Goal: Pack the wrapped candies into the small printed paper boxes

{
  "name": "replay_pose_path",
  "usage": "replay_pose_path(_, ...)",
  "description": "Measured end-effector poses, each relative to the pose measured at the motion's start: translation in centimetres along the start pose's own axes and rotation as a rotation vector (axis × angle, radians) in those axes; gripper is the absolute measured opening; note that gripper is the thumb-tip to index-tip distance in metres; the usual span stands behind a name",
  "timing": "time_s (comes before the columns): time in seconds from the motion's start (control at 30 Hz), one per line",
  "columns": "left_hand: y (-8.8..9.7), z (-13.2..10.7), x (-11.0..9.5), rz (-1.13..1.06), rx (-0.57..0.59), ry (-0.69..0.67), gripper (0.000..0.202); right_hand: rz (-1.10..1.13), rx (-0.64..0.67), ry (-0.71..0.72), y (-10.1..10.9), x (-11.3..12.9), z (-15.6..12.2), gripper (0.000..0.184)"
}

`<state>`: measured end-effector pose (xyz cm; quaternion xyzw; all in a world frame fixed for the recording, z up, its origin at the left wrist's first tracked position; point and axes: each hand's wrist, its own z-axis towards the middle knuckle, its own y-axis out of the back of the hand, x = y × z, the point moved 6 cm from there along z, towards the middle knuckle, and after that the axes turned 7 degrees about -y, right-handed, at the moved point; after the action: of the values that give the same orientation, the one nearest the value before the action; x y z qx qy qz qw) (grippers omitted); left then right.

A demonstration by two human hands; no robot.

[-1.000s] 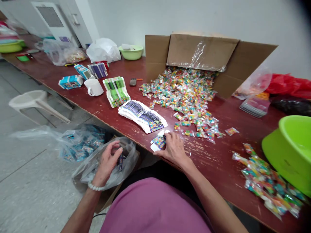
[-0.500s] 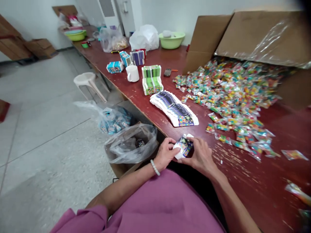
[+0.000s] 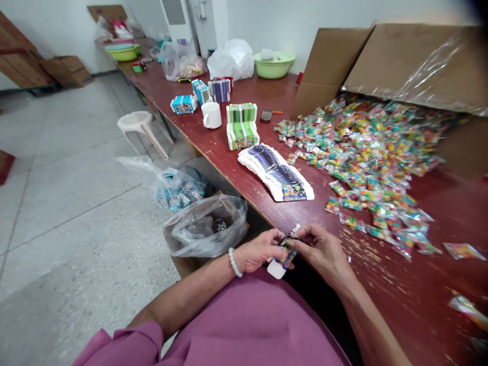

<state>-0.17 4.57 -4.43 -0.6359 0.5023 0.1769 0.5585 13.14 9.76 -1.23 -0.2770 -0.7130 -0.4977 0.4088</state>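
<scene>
A small dark printed carton [image 3: 284, 256] with white end flaps is held between both hands at the table's front edge. My left hand [image 3: 261, 250], with a beaded bracelet at its wrist, grips the carton's left side. The fingers of my right hand [image 3: 322, 250] are closed on its upper right end. One white flap sticks out at the lower end, another at the top. Just beyond lies a fanned stack of flat dark-purple cartons [image 3: 276, 173]. To the right spreads a large heap of wrapped candies [image 3: 366, 147], spilling from a cardboard box [image 3: 415, 61].
Banded green cartons [image 3: 243, 127], a white mug [image 3: 211, 115] and a phone [image 3: 266, 116] stand farther back on the red table [image 3: 430, 284]. Below its left edge are an open plastic-lined box [image 3: 208, 229] and a bag of blue packets [image 3: 179, 188]. A white stool [image 3: 135, 122] stands beyond.
Both hands have turned the carton. It now looks narrower and more tilted, with a flap pointing down toward my body. The view has shifted slightly.
</scene>
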Motion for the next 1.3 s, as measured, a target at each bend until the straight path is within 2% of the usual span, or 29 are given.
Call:
replay_pose_path(0.1,-1.1,-0.1,-0.6,0.016,0.243,0.136,0.043,-0.031,0.009,0.045,0.2,1.6,-0.6,0.019)
replay_pose_path(0.2,-1.3,-0.1,-2.0,0.158,0.298,0.115,0.037,-0.068,0.012,0.072,0.5,2.9,-1.2,0.016)
replay_pose_path(0.33,-1.5,-0.3,-3.6,0.26,0.271,0.062,0.038,0.045,0.183,0.061,0.2,3.8,-2.0,0.014)
replay_pose_path(0.43,-1.9,-0.5,-3.7,0.299,0.255,0.081,0.036,0.16,0.285,0.114,-0.2,4.4,-2.3,0.02)
replay_pose_path(0.5,-1.9,-0.4,-3.6,0.318,0.205,0.08,0.033,0.197,0.175,0.108,0.2,4.2,-2.1,0.022)
replay_pose_path(0.6,-1.3,0.1,-3.8,0.3,0.044,-0.008,0.034,0.167,-0.19,0.076,1.6,3.5,-1.8,0.022)
replay_pose_path(0.63,-1.1,0.3,-3.8,0.29,0.004,-0.037,0.035,0.179,-0.242,0.068,1.8,3.4,-1.8,0.025)
replay_pose_path(0.67,-1.0,0.5,-3.8,0.286,-0.016,-0.057,0.036,0.222,-0.233,0.058,1.6,3.2,-1.6,0.024)
replay_pose_path(0.77,-1.1,0.9,-4.0,0.335,-0.026,-0.103,0.035,0.416,-0.087,-0.012,0.7,2.4,-1.0,0.027)
replay_pose_path(0.87,-1.4,1.1,-4.9,0.399,-0.075,-0.231,0.033,0.41,-0.169,-0.025,1.4,1.9,-0.8,0.029)
replay_pose_path(0.97,-1.7,0.6,-5.9,0.399,-0.181,-0.353,0.051,0.395,-0.225,-0.007,2.0,1.8,-0.6,0.025)
replay_pose_path(1.03,-1.9,0.2,-6.1,0.368,-0.24,-0.393,0.065,0.504,-0.214,-0.026,1.7,1.5,-0.5,0.035)
replay_pose_path(1.1,-2.2,-0.1,-6.2,0.353,-0.252,-0.421,0.07,0.626,-0.218,-0.045,1.3,1.3,-0.5,0.048)
replay_pose_path(1.2,-2.3,-0.2,-6.1,0.35,-0.225,-0.441,0.061,0.705,-0.213,-0.013,0.8,1.3,-0.8,0.042)
replay_pose_path(1.3,-2.2,0.1,-5.6,0.295,-0.151,-0.416,0.047,0.732,-0.172,0.004,0.6,1.3,-0.9,0.033)
